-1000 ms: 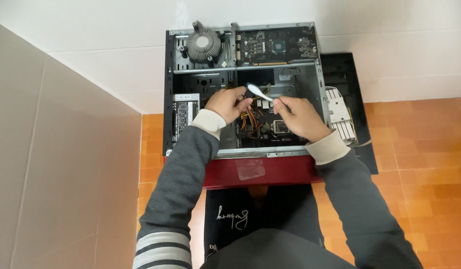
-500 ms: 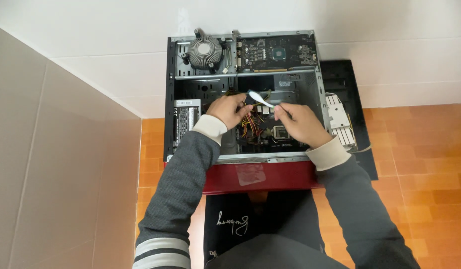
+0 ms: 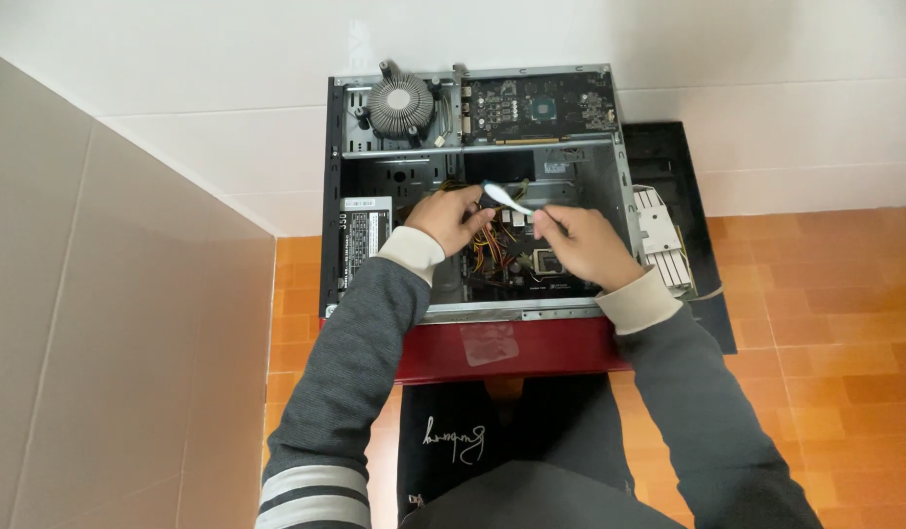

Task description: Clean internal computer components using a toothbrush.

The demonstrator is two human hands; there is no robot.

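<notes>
Both hands are inside the open computer case (image 3: 332, 196). The left hand (image 3: 451, 217) and the right hand (image 3: 580, 245) each pinch one end of a pale flat cable (image 3: 507, 199), held above the colored wires (image 3: 490, 245). A round cooler (image 3: 400, 104) sits at the top.

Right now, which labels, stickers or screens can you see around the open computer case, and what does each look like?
Power supply label: left inside the case, beside the left hand; white and black rectangle with small print.
Clear sticker: on the red front panel, below both hands; translucent, roughly rectangular, slightly crooked.
No screens in view.
</notes>
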